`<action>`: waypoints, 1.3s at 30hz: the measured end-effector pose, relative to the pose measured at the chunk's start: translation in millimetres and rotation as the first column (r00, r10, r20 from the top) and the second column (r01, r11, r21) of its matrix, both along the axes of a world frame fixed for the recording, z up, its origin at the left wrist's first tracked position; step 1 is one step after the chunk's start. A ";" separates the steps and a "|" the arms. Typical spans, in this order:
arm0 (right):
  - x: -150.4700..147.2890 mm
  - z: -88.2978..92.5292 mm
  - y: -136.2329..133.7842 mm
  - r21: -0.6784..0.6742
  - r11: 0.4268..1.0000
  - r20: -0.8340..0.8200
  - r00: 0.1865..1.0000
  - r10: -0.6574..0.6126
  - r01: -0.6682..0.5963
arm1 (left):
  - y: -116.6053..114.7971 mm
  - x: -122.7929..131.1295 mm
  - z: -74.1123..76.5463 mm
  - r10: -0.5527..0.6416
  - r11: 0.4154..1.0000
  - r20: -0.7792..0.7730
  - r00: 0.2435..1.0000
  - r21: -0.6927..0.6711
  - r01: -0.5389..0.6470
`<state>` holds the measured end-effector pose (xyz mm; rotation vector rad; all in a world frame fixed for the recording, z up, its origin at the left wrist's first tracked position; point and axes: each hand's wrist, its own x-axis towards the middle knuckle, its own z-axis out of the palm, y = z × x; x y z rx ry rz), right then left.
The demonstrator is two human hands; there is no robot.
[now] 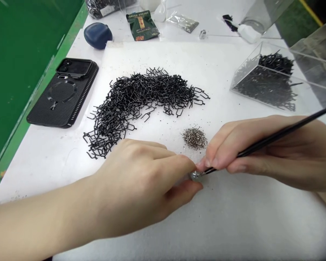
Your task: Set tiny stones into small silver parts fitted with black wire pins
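Between the thumb and index finger of my left hand [149, 174] is a small shiny metal piece [195, 175], mostly covered by the fingertips. My right hand [263, 152] grips a thin black brush-like tool [277, 137], its tip at the metal piece. The exact kind of tip is too small to make out. Just beyond the fingertips lies a little heap of tiny brownish metallic bits [195, 138]. A curved pile of black Y-shaped plastic pieces [141, 92] spreads behind my left hand, on a white foam sheet [220, 224].
A black phone [61, 94] lies at the left, near a dark blue rounded object [97, 35]. At the back are a green packet [142, 26], a clear bag [183, 21] and a small metal block [202, 34]. A clear box [266, 79] of black pieces stands right.
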<state>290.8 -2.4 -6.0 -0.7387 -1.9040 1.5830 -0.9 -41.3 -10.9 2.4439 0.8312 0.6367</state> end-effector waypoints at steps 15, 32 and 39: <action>-0.1 -4.8 3.4 -0.017 0.999 -0.058 0.998 0.030 -0.031 | -1.8 -3.1 -1.8 0.008 1.000 0.034 0.999 -0.001 -0.008; -3.5 -2.8 3.3 -0.046 0.999 -0.037 0.999 0.015 -0.017 | 0.2 -0.8 3.3 0.018 1.000 0.008 1.000 0.003 -0.018; -1.2 2.8 0.7 0.071 0.976 -0.079 0.976 -0.202 0.208 | 0.1 0.3 2.6 0.019 1.000 0.030 0.999 0.003 -0.019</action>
